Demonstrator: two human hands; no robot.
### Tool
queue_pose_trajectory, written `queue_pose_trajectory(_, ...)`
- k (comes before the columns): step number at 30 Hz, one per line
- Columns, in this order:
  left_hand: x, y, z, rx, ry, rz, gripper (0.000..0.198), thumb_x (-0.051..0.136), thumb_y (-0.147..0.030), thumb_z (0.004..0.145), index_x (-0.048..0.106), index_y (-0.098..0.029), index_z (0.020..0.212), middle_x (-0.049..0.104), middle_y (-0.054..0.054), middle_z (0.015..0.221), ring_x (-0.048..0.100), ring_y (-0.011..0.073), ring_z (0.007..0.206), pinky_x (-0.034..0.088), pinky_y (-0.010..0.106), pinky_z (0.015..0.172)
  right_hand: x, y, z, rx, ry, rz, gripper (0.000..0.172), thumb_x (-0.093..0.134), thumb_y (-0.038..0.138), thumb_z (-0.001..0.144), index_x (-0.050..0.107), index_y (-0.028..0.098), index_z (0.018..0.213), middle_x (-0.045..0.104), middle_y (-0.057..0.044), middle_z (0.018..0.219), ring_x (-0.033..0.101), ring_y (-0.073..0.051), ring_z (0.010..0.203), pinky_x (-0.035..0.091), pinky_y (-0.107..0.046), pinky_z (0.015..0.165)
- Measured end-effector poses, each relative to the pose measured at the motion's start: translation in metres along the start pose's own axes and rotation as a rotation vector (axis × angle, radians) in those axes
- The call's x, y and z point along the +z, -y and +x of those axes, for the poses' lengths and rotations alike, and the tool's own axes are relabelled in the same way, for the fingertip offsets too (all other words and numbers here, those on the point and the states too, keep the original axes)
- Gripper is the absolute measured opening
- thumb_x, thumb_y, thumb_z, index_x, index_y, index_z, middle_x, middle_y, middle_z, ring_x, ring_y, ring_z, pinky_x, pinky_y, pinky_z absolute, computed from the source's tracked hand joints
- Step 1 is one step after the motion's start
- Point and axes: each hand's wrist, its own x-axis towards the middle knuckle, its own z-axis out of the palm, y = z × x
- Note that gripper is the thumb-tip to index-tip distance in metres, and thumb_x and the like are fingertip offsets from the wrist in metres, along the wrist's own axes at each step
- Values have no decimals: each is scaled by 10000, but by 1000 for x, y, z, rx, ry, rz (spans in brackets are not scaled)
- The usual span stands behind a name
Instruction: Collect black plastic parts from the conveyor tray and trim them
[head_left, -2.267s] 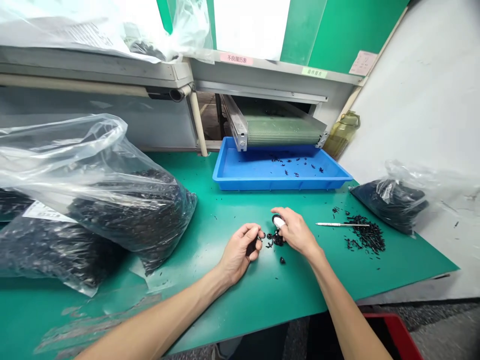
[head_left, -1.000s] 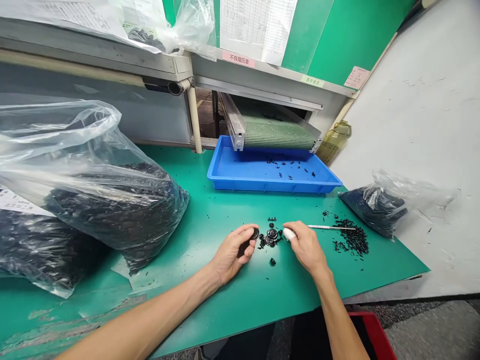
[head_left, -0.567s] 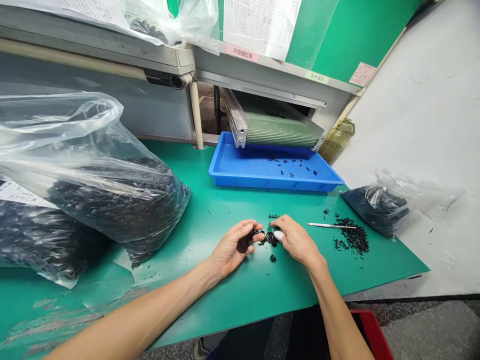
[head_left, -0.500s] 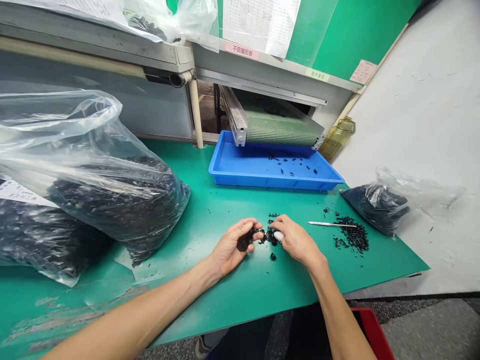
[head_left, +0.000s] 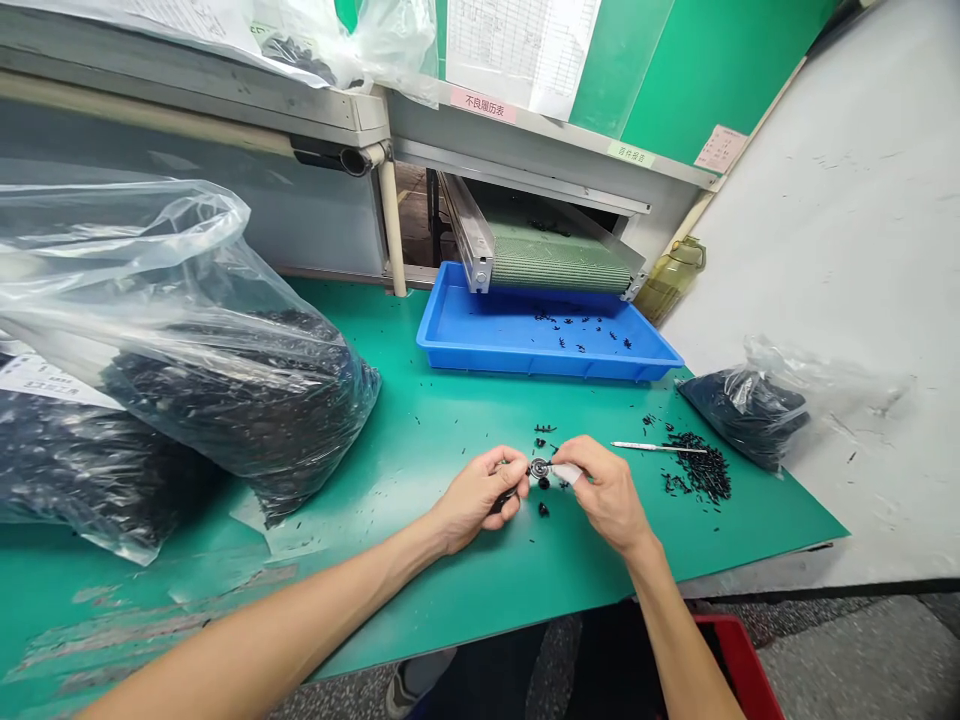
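Between my fingertips is a small round black part (head_left: 538, 468). My left hand (head_left: 484, 497) pinches its left side, and more black pieces are tucked in the curled fingers below. My right hand (head_left: 604, 490) is closed at the part's right side, with something dark and thin at the fingertips and a white covering on one finger. Just below and above the hands, small black pieces (head_left: 544, 509) lie on the green table (head_left: 420, 620). Right of my right hand, a white pen-like tool (head_left: 637, 446) points into a pile of tiny black pieces (head_left: 701, 470).
A blue tray (head_left: 480, 355) with scattered black pieces sits under the end of a conveyor (head_left: 562, 262). Large clear bags (head_left: 247, 400) of black parts fill the left side. A smaller bag (head_left: 750, 410) lies at the right, and a yellowish bottle (head_left: 673, 275) stands behind.
My left hand has turned and now pinches a round part that lay among the pieces on the table. My right hand has moved slightly right, its fingers now at that part.
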Motion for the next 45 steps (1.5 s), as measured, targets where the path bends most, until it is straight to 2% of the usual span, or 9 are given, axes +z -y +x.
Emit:
queue_pose_trajectory(6, 4, 1, -1, 2, 0, 66, 390, 701, -495, 743, 496, -185, 860, 577, -40, 621, 391, 36, 370, 178, 138, 317, 25, 23, -8, 98, -16, 265, 77, 576, 264, 872, 636, 229, 903, 595, -44, 973, 592, -168, 857, 497, -276, 750)
queue_pose_trajectory(11, 5, 2, -2, 45, -17, 111, 281, 655, -411, 789, 477, -210, 872, 562, -62, 575, 353, 41, 352, 178, 140, 324, 23, 25, -3, 238, 73, 132, 153, 535, 240, 868, 599, 221, 1006, 607, -29, 907, 572, -149, 764, 454, -249, 648)
queue_pose_trajectory(15, 4, 4, -2, 88, 13, 105, 312, 611, -480, 823, 453, -216, 875, 575, -46, 640, 375, 41, 381, 193, 138, 336, 19, 26, 5, 206, 178, 160, 119, 483, 235, 886, 593, 214, 928, 649, 7, 748, 564, -138, 670, 409, -245, 621)
queue_pose_trajectory(22, 1, 6, -1, 103, -16, 36, 385, 685, -500, 773, 469, -205, 893, 584, -33, 656, 444, 50, 405, 201, 120, 331, 35, 16, 12, 317, 75, 237, 207, 449, 305, 890, 518, 213, 718, 535, 47, 558, 441, -106, 496, 321, -225, 511)
queue_pose_trajectory(29, -8, -1, 5, 49, -94, -257, 354, 700, -330, 797, 583, -147, 1077, 591, 11, 725, 483, 43, 469, 257, 104, 319, 17, -4, 19, 255, 167, -330, 374, 451, 57, 755, 647, 213, 1031, 582, -47, 870, 528, -170, 764, 348, -259, 654)
queue_pose_trajectory(32, -9, -4, 5, 48, -107, -347, 285, 696, -330, 805, 599, -145, 1000, 584, 14, 748, 492, 39, 481, 268, 96, 311, 16, -9, 21, 288, 262, -383, 366, 453, 31, 734, 665, 214, 969, 551, -57, 887, 511, -170, 758, 332, -263, 642)
queue_pose_trajectory(39, -8, -6, 2, 44, -103, -290, 272, 775, -258, 731, 559, -157, 861, 646, 46, 900, 638, 96, 642, 309, 105, 331, 13, -14, 15, 288, 202, -208, 289, 482, 135, 796, 593, 208, 1052, 576, 1, 794, 524, -137, 679, 410, -246, 610)
queue_pose_trajectory(42, -4, -3, 1, 39, -59, -164, 331, 768, -280, 737, 594, -154, 988, 652, 59, 914, 650, 121, 678, 318, 127, 338, 15, -12, 10, 317, 94, 119, 391, 472, 211, 822, 585, 232, 1196, 598, -17, 903, 563, -121, 656, 485, -243, 565)
queue_pose_trajectory(45, 1, 0, 0, 61, -35, -2, 340, 709, -377, 791, 590, -158, 1021, 631, 29, 800, 574, 90, 563, 305, 139, 329, 26, -2, 6, 381, -36, 476, 315, 546, 286, 791, 645, 197, 1076, 634, -41, 929, 615, -133, 663, 515, -236, 515)
